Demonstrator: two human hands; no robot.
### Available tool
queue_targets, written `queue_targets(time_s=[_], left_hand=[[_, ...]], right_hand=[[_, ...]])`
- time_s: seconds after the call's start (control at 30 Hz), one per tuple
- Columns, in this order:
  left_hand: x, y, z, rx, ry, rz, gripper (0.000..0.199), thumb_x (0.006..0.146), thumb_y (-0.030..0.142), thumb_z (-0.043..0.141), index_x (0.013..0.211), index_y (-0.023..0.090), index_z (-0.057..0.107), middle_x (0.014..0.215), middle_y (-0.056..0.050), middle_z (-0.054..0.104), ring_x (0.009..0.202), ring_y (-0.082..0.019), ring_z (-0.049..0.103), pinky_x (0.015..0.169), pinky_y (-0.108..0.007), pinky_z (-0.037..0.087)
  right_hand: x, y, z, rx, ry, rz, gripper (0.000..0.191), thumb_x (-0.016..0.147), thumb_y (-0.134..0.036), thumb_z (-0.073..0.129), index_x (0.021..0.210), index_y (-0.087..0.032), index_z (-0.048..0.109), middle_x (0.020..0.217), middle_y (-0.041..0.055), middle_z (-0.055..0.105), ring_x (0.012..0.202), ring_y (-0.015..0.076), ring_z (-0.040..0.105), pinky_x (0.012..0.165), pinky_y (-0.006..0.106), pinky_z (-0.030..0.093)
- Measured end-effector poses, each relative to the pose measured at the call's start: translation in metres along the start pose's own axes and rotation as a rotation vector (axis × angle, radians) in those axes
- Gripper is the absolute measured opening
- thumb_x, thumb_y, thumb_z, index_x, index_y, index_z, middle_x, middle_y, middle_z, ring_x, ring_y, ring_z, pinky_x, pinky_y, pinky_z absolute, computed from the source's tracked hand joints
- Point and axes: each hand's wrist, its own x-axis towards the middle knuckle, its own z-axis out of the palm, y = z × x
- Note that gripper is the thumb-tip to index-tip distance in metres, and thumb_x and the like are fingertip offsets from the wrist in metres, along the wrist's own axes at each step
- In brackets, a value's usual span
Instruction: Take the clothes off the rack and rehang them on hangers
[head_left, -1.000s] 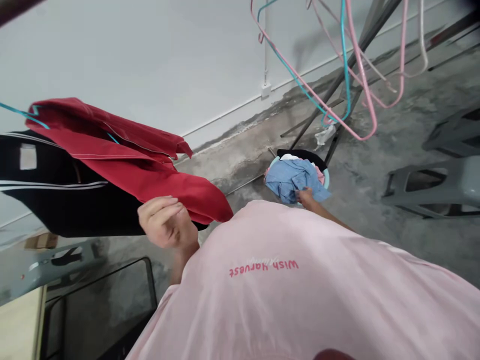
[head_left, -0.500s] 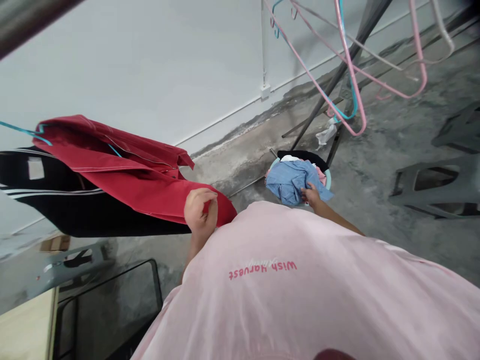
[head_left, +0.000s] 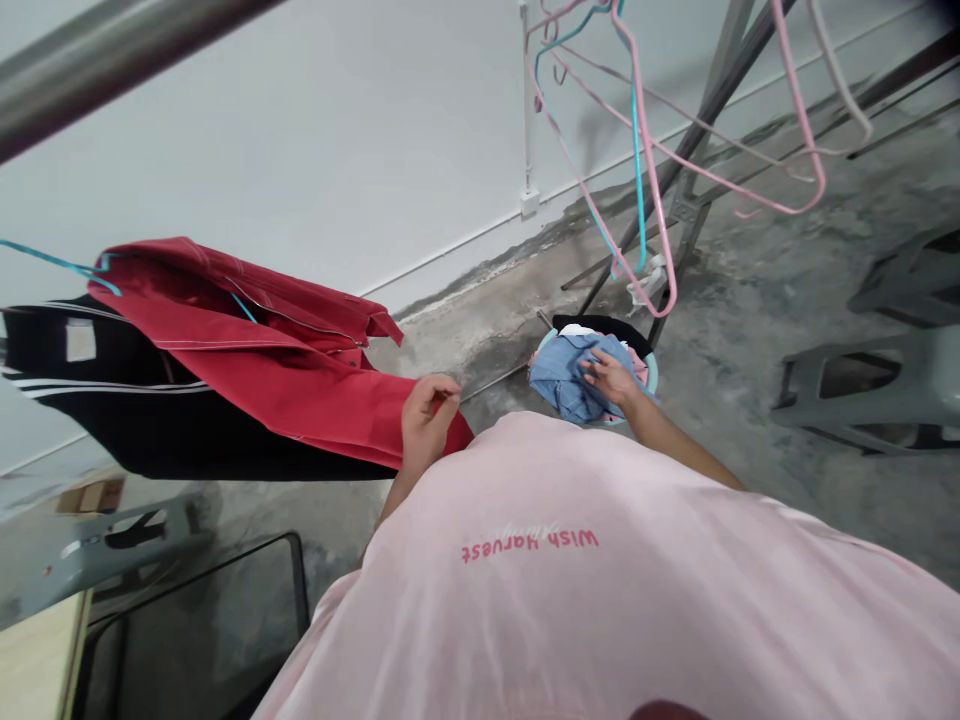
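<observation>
Resting on a crumpled light-blue shirt (head_left: 570,375), the spread fingers (head_left: 600,368) of your right hand (head_left: 613,382) sit inside a round teal basket (head_left: 652,375), which also holds black clothes (head_left: 600,322) and a bit of pink cloth (head_left: 637,360). Your right forearm (head_left: 675,435) reaches forward over your pink T-shirt (head_left: 525,600). Your left hand (head_left: 429,420) is at the lower edge of a red jacket (head_left: 262,370), its fingers (head_left: 439,395) curled and pressed together; you cannot tell whether they pinch the cloth. That jacket hangs beside the basket, well apart from it, overlapping a black striped track jacket (head_left: 150,430).
</observation>
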Motion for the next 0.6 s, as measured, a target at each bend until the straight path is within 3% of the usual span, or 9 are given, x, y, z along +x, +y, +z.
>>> queue_targets(time_s=[0.13, 0.23, 0.3, 0.43, 0.5, 0.6], left_hand=[[0.005, -0.015, 0.015, -0.516, -0.148, -0.547, 0.028, 0.076, 0.034, 0.074, 0.099, 0.02, 0.065, 0.101, -0.005, 0.068, 0.091, -0.019, 0.066, 0.074, -0.027, 0.048], [0.011, -0.024, 0.026, -0.71, -0.218, -0.74, 0.038, 0.075, 0.038, 0.077, 0.105, 0.019, 0.062, 0.109, -0.007, 0.068, 0.099, -0.023, 0.067, 0.083, -0.033, 0.051], [0.014, -0.027, 0.034, -0.822, -0.276, -0.84, 0.04, 0.076, 0.042, 0.077, 0.105, 0.019, 0.061, 0.101, -0.008, 0.069, 0.1, -0.025, 0.067, 0.087, -0.039, 0.052], [0.02, -0.031, 0.05, -0.915, -0.387, -0.949, 0.028, 0.076, 0.04, 0.073, 0.088, 0.018, 0.06, 0.073, -0.004, 0.065, 0.086, -0.027, 0.069, 0.084, -0.041, 0.055], [0.025, -0.032, 0.055, -0.853, -0.338, -0.92, 0.018, 0.069, 0.024, 0.072, 0.079, 0.017, 0.059, 0.067, -0.002, 0.063, 0.074, -0.023, 0.067, 0.075, -0.035, 0.056], [0.034, -0.027, 0.054, -0.782, -0.193, -0.785, 0.027, 0.051, 0.007, 0.063, 0.076, 0.016, 0.059, 0.068, 0.001, 0.065, 0.061, -0.015, 0.062, 0.063, -0.027, 0.052]], right_hand=[[-0.015, -0.023, 0.045, 0.046, -0.181, -0.139, 0.05, 0.073, -0.019, 0.073, 0.122, -0.025, 0.065, 0.135, 0.0032, 0.06, 0.113, 0.0156, 0.062, 0.075, 0.02, 0.055], [-0.049, -0.035, 0.081, 0.035, -0.492, -0.278, 0.059, 0.077, -0.033, 0.078, 0.133, -0.027, 0.061, 0.141, 0.0059, 0.058, 0.12, 0.0184, 0.06, 0.085, 0.025, 0.054], [-0.077, -0.041, 0.1, 0.02, -0.746, -0.253, 0.064, 0.082, -0.039, 0.075, 0.142, -0.028, 0.055, 0.133, 0.0073, 0.063, 0.116, 0.0169, 0.062, 0.092, 0.028, 0.052], [-0.118, -0.053, 0.123, -0.112, -1.166, -0.077, 0.06, 0.092, -0.033, 0.067, 0.148, -0.024, 0.049, 0.122, 0.0087, 0.068, 0.11, 0.0141, 0.066, 0.097, 0.03, 0.048], [-0.127, -0.058, 0.127, -0.194, -1.252, -0.053, 0.053, 0.094, -0.03, 0.065, 0.145, -0.022, 0.052, 0.12, 0.0082, 0.069, 0.11, 0.0132, 0.066, 0.097, 0.029, 0.047], [-0.13, -0.064, 0.128, -0.323, -1.273, -0.049, 0.048, 0.093, -0.028, 0.066, 0.139, -0.021, 0.058, 0.121, 0.0081, 0.069, 0.109, 0.0136, 0.066, 0.096, 0.028, 0.048]])
